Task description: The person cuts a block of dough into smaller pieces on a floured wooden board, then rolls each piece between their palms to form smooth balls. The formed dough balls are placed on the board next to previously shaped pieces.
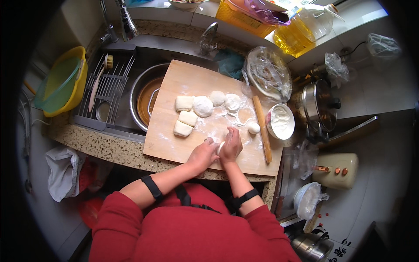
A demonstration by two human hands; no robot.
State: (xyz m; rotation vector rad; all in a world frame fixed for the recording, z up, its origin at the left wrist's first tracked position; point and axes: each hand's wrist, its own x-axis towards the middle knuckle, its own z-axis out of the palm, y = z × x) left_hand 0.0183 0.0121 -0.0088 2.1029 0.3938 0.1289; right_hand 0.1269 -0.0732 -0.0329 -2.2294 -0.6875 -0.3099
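Near the front edge of a wooden board (163, 144), my left hand (203, 154) and my right hand (231, 145) cup a small piece of dough (221, 148) from both sides. Most of that piece is hidden by the fingers. Farther back on the board lie three blocky pieces of dough, one of them a cut block (184, 103), beside three floured rounds such as a dough round (203, 106). To the right of my right hand sits a small dough ball (253, 128), close to a wooden rolling pin (262, 131). Loose flour dusts the wood.
A bowl of flour (280, 121) stands just past the rolling pin. The board partly covers a sink holding a metal basin (134, 104). Behind are a plastic-covered dish (268, 73) and a faucet (208, 39); a lidded pot (319, 106) stands right.
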